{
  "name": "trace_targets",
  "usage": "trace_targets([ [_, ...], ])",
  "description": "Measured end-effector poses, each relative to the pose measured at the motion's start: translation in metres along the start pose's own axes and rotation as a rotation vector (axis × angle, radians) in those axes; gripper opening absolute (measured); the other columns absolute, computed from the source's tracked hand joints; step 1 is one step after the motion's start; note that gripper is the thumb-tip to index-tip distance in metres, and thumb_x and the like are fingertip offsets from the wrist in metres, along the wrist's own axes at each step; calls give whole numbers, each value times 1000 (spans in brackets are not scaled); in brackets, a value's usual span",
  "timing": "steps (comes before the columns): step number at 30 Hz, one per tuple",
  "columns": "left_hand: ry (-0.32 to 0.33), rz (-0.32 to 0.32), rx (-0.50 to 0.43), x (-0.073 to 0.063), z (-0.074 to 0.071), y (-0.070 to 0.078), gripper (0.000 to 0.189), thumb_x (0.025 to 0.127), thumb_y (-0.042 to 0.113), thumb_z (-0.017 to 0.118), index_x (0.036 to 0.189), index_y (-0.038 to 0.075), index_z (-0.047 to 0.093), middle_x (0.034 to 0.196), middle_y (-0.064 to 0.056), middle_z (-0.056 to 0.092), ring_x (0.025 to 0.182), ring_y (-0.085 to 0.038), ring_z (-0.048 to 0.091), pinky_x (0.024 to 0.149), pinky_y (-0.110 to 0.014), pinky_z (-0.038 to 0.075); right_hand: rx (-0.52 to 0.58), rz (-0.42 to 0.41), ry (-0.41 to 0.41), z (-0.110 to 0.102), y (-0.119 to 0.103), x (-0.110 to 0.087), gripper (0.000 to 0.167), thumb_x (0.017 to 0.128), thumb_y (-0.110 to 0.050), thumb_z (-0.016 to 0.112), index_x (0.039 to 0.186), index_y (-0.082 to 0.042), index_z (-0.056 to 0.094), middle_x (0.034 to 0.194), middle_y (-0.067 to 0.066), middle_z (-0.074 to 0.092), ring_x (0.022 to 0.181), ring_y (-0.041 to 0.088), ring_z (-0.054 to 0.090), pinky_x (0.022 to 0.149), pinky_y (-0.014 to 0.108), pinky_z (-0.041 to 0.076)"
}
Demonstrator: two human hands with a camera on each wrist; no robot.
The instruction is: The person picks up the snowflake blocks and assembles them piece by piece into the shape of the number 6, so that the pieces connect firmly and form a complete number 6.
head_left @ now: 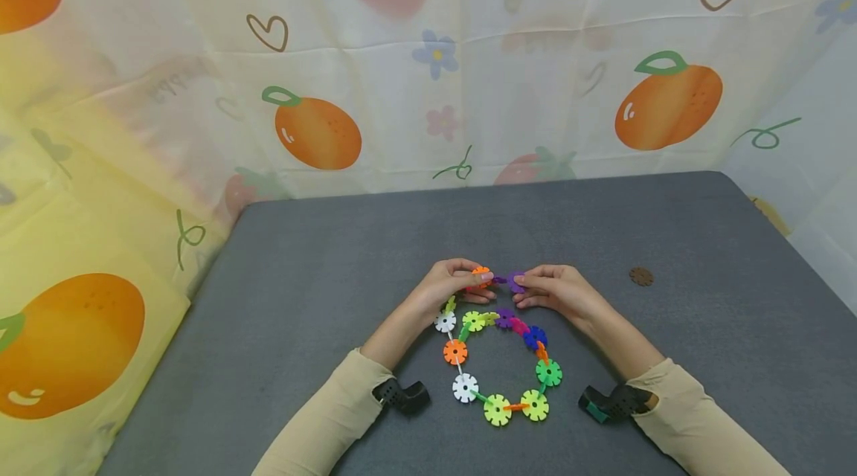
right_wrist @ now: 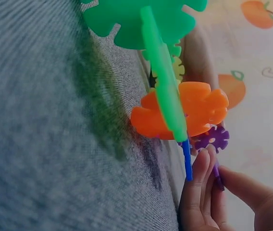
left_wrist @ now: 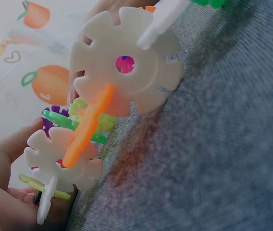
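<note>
In the head view my left hand pinches an orange notched disc between thumb and fingers. A purple disc, seen edge-on, joins it on the right. My right hand pinches another purple disc right beside that one; in the right wrist view its thumb and fingertips grip a purple disc seen edge-on. Below the hands lies a loop of slotted discs, among them a white disc, a yellow-green disc, a green disc and a blue disc. A short branch with a white disc leads up towards the left hand.
A single brown disc lies on the grey tabletop, right of the right hand. Behind the table hangs a fruit-print cloth. Black wrist cameras, left and right, jut inward from the sleeves near the loop.
</note>
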State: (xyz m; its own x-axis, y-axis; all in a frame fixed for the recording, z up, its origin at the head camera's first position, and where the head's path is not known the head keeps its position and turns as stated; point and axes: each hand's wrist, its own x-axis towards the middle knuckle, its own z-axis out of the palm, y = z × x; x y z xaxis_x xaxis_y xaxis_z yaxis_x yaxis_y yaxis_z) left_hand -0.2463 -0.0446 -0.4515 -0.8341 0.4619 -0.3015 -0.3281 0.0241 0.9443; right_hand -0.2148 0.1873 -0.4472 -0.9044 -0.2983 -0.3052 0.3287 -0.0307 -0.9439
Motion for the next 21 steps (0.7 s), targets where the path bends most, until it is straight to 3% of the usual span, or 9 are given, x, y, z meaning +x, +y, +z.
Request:
trace_targets([
  [15, 5, -9, 0, 0, 0, 1, 34, 90, 13, 70, 119, 0, 58, 104, -21, 73, 78, -15, 74, 80, -32, 62, -17, -3, -11, 3, 1, 0, 23, 95, -17, 64, 107, 2, 63, 90, 3, 73, 83, 13, 72, 80, 29, 61],
  [21, -4, -1, 33, 0, 0, 1, 32, 89, 12, 71, 116, 0, 59, 104, -20, 74, 81, -15, 74, 80, -32, 62, -47, -17, 8, 4, 1, -1, 19, 95, -18, 65, 103, -1, 63, 85, 1, 72, 79, 11, 70, 75, 26, 60],
])
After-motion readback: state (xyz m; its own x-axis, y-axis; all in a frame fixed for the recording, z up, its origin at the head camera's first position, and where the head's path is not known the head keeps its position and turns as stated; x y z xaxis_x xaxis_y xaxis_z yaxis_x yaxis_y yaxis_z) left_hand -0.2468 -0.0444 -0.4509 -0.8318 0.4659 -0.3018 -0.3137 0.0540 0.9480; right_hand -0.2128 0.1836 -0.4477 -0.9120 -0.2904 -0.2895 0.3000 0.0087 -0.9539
